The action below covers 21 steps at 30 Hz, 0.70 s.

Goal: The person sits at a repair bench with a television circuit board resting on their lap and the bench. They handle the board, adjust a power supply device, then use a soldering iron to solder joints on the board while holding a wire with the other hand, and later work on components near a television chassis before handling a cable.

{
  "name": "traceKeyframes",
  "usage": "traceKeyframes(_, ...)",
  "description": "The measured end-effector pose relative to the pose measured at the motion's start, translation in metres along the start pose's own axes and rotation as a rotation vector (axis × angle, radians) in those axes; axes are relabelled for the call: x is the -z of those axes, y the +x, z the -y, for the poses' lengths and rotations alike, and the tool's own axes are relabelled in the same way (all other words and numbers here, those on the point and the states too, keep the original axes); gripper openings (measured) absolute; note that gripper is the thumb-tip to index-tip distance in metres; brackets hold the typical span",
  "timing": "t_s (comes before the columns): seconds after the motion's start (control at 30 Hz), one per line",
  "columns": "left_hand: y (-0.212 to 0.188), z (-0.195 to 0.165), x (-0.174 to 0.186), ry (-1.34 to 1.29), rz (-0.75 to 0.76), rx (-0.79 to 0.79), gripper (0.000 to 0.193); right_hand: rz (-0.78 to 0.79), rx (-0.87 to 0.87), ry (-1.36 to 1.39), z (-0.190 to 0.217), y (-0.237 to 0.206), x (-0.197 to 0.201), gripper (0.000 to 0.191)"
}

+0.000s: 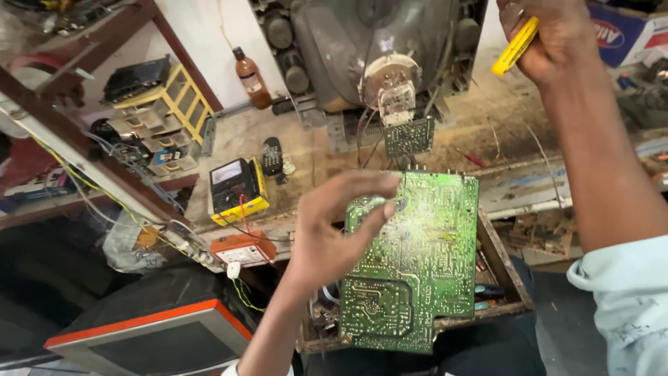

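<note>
A large green circuit board point(417, 271) lies solder side up over an open wooden drawer point(511, 278). My left hand point(334, 230) rests its fingertips on the board's upper left corner and holds nothing. My right hand point(550, 35) is raised at the top right, well above the board, closed around a yellow-handled tool point(515, 45). Behind the board stands an opened picture tube point(376, 42) with a small green board point(409, 136) hanging from its neck by wires.
A yellow-cased multimeter point(238, 189), a black remote point(272, 154) and a brown bottle point(252, 78) sit on the dusty bench point(501, 118). An orange box point(243, 249) hangs at the bench edge. An orange-framed set point(149, 338) stands lower left. Shelves with parts point(160, 115) stand to the left.
</note>
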State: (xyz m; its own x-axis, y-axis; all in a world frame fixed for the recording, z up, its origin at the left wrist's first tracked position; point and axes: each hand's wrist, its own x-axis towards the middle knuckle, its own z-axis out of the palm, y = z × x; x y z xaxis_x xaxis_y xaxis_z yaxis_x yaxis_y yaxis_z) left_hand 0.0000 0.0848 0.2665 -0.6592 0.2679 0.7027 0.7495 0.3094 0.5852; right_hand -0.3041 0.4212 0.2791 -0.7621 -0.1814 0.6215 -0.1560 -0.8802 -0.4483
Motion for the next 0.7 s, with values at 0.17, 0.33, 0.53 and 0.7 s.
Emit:
traceKeyframes(0.17,0.051,0.021,-0.007,-0.124,-0.087,0.178,0.034,-0.129,0.102,-0.383,-0.01,-0.003,-0.044,0.012)
traceKeyframes(0.33,0.111,0.05,-0.013,-0.133,-0.163,0.216,0.048,-0.227,0.072,-0.566,-0.037,0.0,-0.067,0.008)
traceKeyframes(0.53,0.149,0.061,-0.03,-0.063,-0.317,0.079,0.053,-0.295,0.037,-0.594,-0.058,-0.004,-0.067,0.008)
traceKeyframes(0.7,0.168,0.074,-0.039,-0.009,-0.427,0.119,0.037,-0.23,0.045,-0.616,-0.067,-0.009,-0.066,0.008)
